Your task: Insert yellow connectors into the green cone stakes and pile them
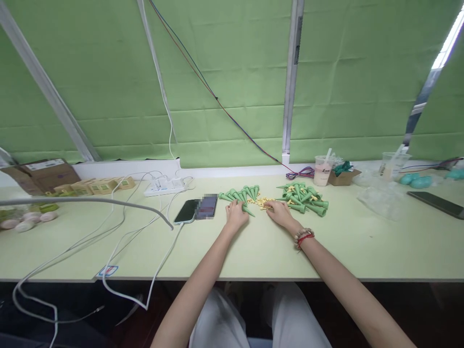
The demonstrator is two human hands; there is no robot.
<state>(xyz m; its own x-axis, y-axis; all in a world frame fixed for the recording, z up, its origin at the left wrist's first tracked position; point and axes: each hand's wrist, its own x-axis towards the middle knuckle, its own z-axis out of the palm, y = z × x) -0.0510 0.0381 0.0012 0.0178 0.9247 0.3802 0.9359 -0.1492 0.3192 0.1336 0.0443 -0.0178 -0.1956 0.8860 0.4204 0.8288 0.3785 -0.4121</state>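
My left hand (237,216) is closed around a green cone (248,211), whose pointed tip sticks out to the right. My right hand (281,212) has its fingers drawn together at the right edge of a heap of small yellow pieces (259,203); whatever lies between the fingertips is too small to make out. Behind my left hand, several green cones (241,194) lie side by side in a row. A looser pile of green cones (304,197), some with yellow pieces on them, spreads beyond my right hand.
Two phones lie left of the cones, one a black-screened phone (187,211) on a cable. White cables (119,232) run to a power strip (165,186). Further right are a drink cup (322,171), a small cardboard box (342,178), plastic bags (379,195) and a dark phone (437,204).
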